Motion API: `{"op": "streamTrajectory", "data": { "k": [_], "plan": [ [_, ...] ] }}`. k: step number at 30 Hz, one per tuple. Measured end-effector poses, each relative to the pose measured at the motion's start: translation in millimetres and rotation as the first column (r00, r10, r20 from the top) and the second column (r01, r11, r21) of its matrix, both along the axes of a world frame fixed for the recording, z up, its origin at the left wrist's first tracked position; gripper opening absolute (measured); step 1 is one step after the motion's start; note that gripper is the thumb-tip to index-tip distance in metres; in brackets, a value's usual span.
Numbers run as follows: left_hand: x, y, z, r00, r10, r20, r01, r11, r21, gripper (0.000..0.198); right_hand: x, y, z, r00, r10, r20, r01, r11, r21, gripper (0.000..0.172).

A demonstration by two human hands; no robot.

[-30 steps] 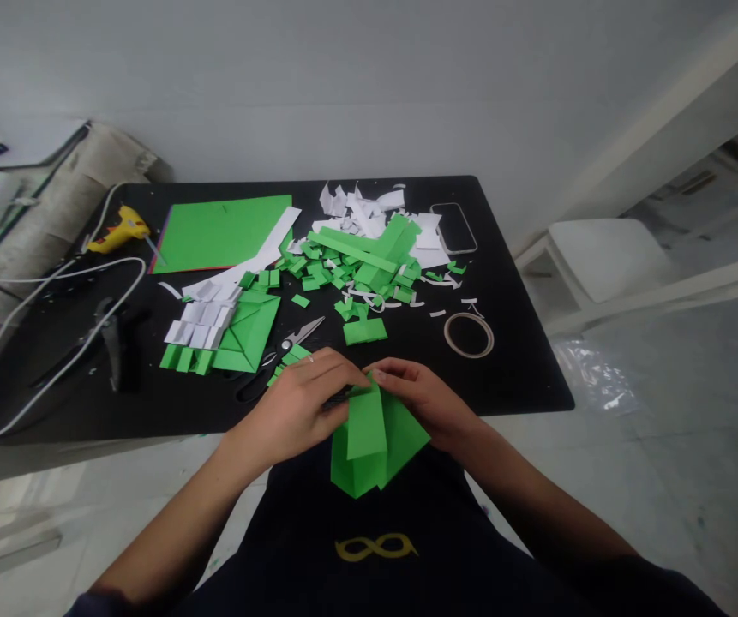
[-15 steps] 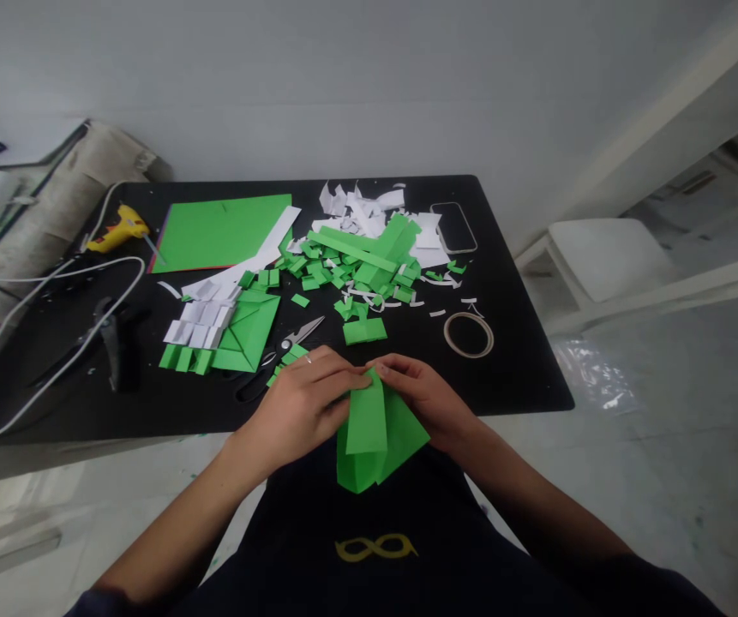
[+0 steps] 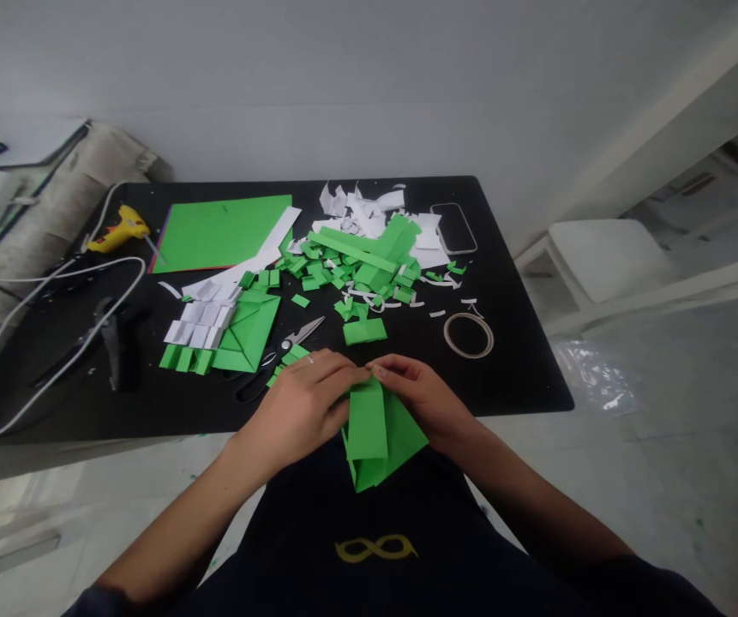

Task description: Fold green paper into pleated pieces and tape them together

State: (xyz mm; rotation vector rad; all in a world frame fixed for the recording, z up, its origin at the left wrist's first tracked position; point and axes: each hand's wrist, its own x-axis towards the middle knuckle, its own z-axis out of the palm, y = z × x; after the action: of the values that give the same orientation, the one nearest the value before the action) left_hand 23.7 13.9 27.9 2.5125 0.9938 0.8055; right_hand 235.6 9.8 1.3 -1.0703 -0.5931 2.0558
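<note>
Folding is in hand: left hand and right hand both pinch the folded green paper piece by its top edge; a clean crease likely needs even pressure.

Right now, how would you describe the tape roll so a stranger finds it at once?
Look at the black table, on its right half near the front edge. There the tape roll lies flat, just beyond the person's right hand. It is the only thin pale ring, alone on bare black, apart from the green and white paper scraps.
</note>
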Motion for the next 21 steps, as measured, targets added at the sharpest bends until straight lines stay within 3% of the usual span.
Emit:
{"op": "streamTrajectory", "data": {
  "k": [5,12,17,21],
  "plan": [
    [-2.3,0.0,2.3,0.999,-0.032,-0.020,0.034,0.991,0.129,0.032,-0.6,0.2,2.3,0.999,-0.005,-0.039,0.004,0.999,-0.034,0.036],
    [-3.8,-0.7,1.7,1.000,-0.026,0.016,0.025,0.997,0.079,0.038,1.1,0.1,2.1,0.999,0.024,-0.049,-0.025,0.999,-0.037,0.036],
    [-1.1,-2.6,0.5,0.996,0.014,0.087,-0.012,1.000,-0.020,0.035,0.2,0.4,3.2,0.999,0.022,-0.040,-0.023,1.000,-0.017,0.033],
    [2.4,-2.8,9.4,0.982,0.147,0.117,-0.113,0.960,-0.254,0.018,-0.4,0.6,7.7,0.999,-0.026,-0.021,0.026,0.999,0.021,0.031]
  ]
}}
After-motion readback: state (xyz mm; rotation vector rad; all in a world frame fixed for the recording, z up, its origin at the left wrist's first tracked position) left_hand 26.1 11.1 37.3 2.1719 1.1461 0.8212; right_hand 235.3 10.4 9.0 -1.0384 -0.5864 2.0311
